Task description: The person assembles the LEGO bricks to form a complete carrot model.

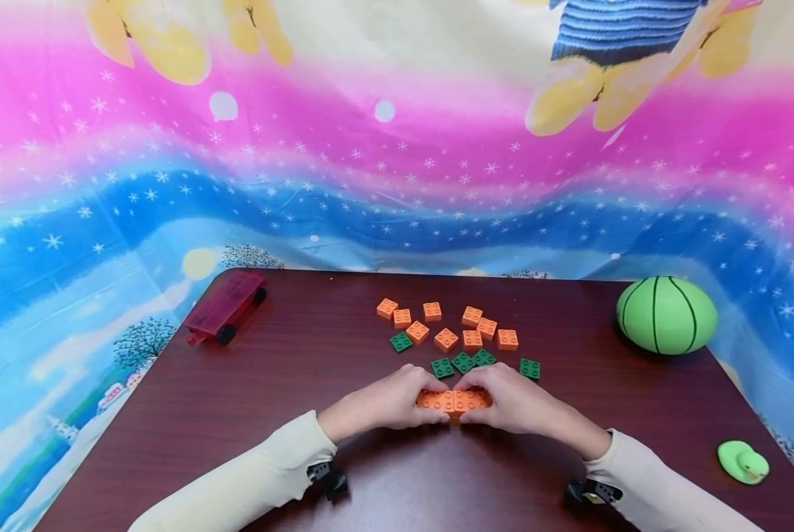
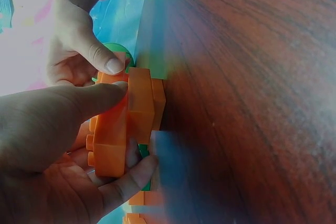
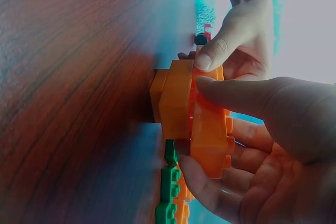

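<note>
Two orange toy bricks lie end to end between the hands in the head view. My left hand pinches the left orange brick between thumb and fingers. With the same kind of grip, my right hand holds the right orange brick. Both wrist views show these bricks on top of a narrower stack, with a middle orange brick and a lowest orange brick under them. A thin reddish strip shows between the top and middle bricks in the right wrist view. The thumbs come close together at the seam.
Several loose orange bricks and green bricks lie just beyond the hands. A red toy cart stands far left on the table. At right are a green ball and a green duck-like toy.
</note>
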Motion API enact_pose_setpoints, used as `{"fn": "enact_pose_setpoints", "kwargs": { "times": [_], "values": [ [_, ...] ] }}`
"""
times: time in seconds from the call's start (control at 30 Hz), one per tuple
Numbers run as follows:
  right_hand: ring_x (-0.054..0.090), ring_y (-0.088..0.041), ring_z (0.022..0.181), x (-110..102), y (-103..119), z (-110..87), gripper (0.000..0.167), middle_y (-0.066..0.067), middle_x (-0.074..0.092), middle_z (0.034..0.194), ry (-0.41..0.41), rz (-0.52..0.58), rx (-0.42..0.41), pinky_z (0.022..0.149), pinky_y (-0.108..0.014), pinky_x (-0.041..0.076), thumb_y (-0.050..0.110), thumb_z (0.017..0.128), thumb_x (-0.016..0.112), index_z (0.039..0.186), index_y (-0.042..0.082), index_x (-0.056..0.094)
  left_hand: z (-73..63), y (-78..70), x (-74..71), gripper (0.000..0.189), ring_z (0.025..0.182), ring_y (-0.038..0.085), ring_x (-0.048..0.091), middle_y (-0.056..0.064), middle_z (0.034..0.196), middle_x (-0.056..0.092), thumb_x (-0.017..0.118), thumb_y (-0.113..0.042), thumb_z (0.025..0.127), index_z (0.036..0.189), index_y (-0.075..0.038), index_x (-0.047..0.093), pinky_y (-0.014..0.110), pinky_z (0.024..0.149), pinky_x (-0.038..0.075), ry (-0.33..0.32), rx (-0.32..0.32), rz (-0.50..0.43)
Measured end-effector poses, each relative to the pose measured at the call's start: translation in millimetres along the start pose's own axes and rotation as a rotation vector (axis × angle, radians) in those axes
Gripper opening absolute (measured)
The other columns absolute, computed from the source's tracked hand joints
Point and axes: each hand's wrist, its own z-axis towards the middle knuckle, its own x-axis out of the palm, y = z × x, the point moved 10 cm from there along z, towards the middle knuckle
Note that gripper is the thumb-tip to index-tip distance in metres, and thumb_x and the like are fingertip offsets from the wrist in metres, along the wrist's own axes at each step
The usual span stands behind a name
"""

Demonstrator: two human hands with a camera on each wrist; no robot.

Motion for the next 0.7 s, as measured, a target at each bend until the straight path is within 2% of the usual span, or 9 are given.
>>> {"fn": "enact_pose_setpoints", "kwargs": {
  "times": [0.4,0.7],
  "values": [
    [0.063,-0.008,0.092,2.3,6.0,-1.3,0.028,0.004,0.076,0.106,-0.018,-0.015,-0.041,0.076,-0.025,0.051,0.028,0.088,0.083,0.112,0.016,0.077,-2.0,2.7,2.8,0.024,0.067,-0.003,0.053,-0.008,0.088,0.073,0.077,-0.028,0.094,0.115,-0.015,0.078,0.012,0.058,0.043,-0.001,-0.011,-0.004],
    [0.065,-0.009,0.089,0.1,8.3,-4.6,0.030,0.004,0.077,0.104,-0.053,-0.070,-0.011,0.072,-0.024,0.051,0.030,0.087,0.083,0.114,0.016,0.078,0.1,3.1,1.8,0.024,0.065,-0.003,0.053,-0.010,0.086,0.071,0.077,-0.028,0.094,0.113,-0.015,0.077,0.013,0.058,0.043,-0.004,-0.013,-0.010]
  ]
}}
